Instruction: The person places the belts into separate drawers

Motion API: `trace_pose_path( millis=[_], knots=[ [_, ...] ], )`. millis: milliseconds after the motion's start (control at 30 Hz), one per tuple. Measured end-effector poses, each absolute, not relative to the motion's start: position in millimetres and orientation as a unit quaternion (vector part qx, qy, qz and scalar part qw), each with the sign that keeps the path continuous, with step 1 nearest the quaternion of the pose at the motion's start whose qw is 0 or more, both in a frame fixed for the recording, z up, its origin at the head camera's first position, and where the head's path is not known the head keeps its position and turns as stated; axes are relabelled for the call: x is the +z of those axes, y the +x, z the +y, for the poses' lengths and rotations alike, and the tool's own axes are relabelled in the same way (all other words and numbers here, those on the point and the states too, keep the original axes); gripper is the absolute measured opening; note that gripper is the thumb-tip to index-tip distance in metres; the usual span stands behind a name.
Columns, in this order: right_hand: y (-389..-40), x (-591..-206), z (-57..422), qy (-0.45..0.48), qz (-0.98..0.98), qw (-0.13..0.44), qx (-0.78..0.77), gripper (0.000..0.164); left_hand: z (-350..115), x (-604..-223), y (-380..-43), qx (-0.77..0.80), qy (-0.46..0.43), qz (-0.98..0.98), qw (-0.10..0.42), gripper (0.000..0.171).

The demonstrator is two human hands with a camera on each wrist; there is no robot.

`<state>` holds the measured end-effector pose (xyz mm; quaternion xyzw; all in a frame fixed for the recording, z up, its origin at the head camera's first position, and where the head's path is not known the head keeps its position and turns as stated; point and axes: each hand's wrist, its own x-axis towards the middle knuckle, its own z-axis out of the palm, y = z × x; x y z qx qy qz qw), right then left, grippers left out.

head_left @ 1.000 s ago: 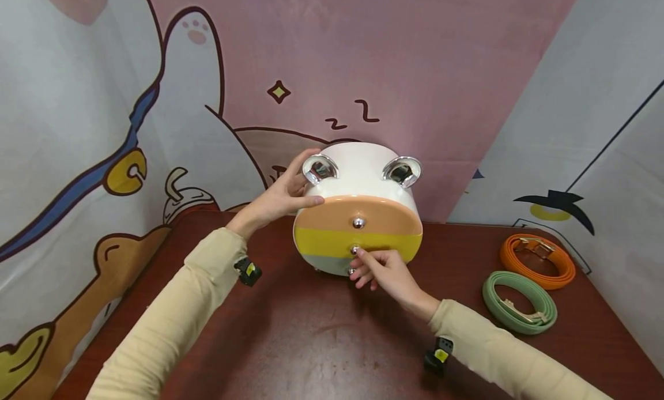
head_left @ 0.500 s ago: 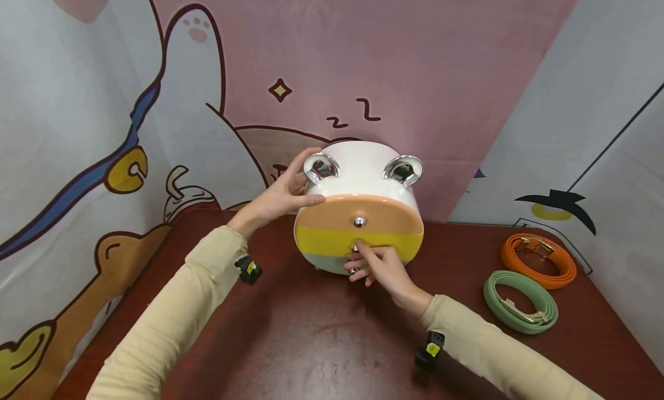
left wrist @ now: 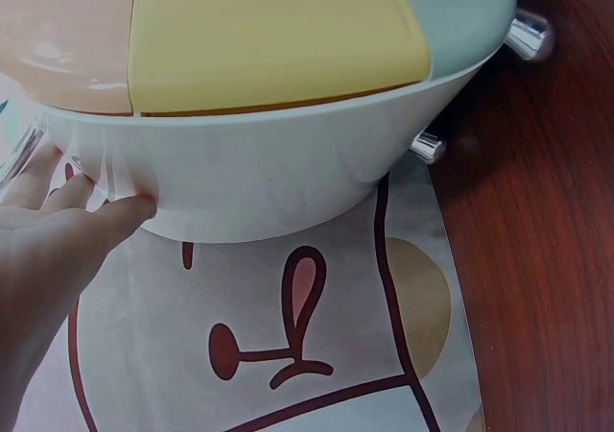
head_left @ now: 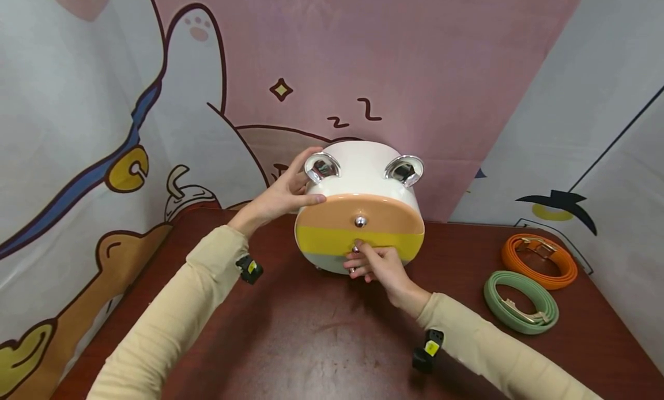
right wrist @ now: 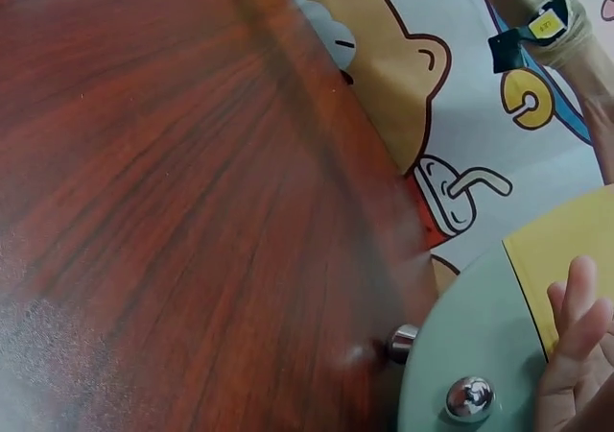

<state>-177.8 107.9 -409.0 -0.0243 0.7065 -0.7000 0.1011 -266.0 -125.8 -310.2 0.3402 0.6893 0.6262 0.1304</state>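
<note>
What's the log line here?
left hand: grips white cabinet; right hand: at yellow drawer's knob; orange belt, green belt: coiled on table

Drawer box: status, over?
Left hand holding drawer box. Right hand pinching knob of yellow drawer. Green belt, orange belt off to the right, clear of both hands.

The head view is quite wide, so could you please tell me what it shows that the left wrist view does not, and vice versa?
Only the head view shows the right hand at the middle knob, the orange belt and the green belt.

Only the left wrist view shows the rear silver foot.

Both show the left hand on the white cabinet, its three coloured drawer fronts and the dark red table.
</note>
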Motion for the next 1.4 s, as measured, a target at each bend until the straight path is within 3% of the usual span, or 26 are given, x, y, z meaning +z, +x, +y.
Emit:
trace_pose_path(
  millis=[1167, 1400],
  knots=[
    [-148.1, -408.6, 109.2, -0.021, 0.711, 0.119, -0.693, 0.051, -125.0, -311.9, -265.0, 0.623, 0.336, 0.694, 0.128, 0.088],
    [-140.7, -405.2, 111.5, -0.032, 0.713, 0.126, -0.689, 0.05, -122.7, -310.5, -262.0, 0.61, 0.337, 0.709, 0.105, 0.088]
  ],
)
